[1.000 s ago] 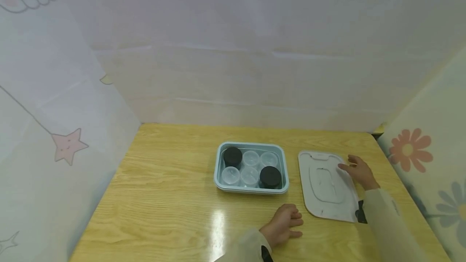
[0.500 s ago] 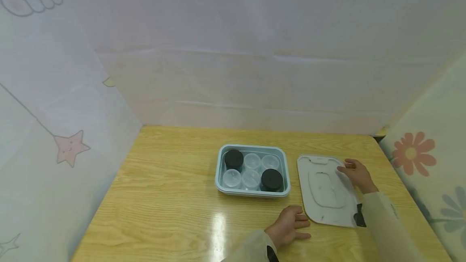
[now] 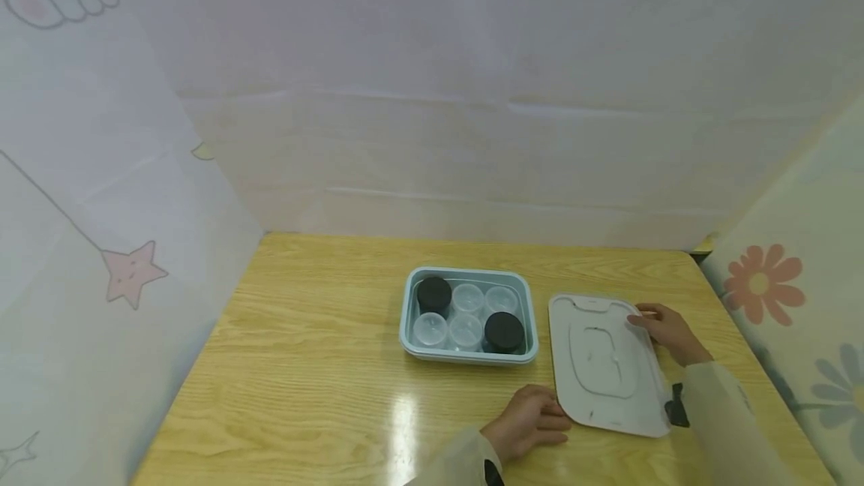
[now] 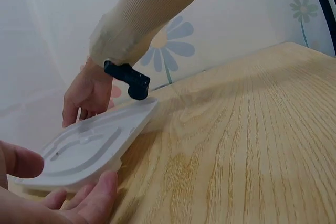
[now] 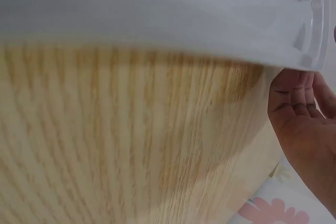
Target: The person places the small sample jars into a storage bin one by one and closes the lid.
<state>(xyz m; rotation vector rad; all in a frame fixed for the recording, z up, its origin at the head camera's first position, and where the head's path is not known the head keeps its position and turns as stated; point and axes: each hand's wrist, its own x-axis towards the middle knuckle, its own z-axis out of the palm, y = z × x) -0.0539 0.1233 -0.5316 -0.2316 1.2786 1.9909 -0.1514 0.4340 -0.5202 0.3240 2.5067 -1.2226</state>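
Note:
A flat white lid (image 3: 594, 366) with a raised ridge pattern lies at the right of the head view. My right hand (image 3: 668, 330) grips its far right edge; in the right wrist view that hand's fingers (image 5: 296, 98) are curled beneath the rim. My left hand (image 3: 529, 422) is at the lid's near left corner. In the left wrist view its fingers (image 4: 100, 198) reach under the lid's rim, while the thumb stands apart above. The lid's right side is raised off the wood. A light blue tray (image 3: 466, 358) stands left of the lid, holding clear cups and two black-topped jars.
The wooden table (image 3: 304, 366) extends left and in front of the tray. Pale patterned sheets (image 3: 432, 156) hang behind and at both sides. A black clip-like piece (image 3: 677, 405) is on the right sleeve, beside the lid.
My right hand has closed on the lid's edge, and the lid has shifted slightly toward me, with its edge lifted. My left hand has moved right to the lid's near corner.

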